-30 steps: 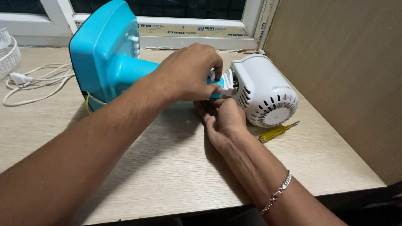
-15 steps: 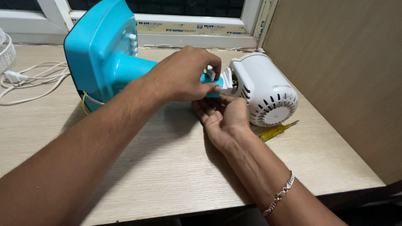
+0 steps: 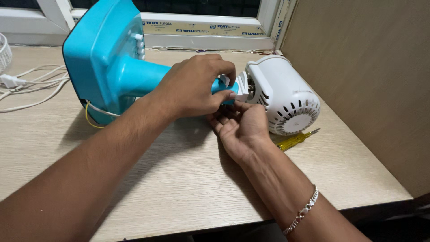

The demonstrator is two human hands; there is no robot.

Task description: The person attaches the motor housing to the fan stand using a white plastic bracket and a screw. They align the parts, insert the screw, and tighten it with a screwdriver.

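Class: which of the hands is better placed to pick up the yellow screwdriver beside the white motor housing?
Right. The right hand lies nearest the yellow-handled screwdriver; the left hand grips the blue plastic fan neck.

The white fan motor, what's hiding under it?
A yellow screwdriver pokes out from under the white motor housing on the wooden table. The housing may cover its other end.

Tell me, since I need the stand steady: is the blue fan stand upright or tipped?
Tipped: the blue fan stand lies sideways on the table, base on edge.
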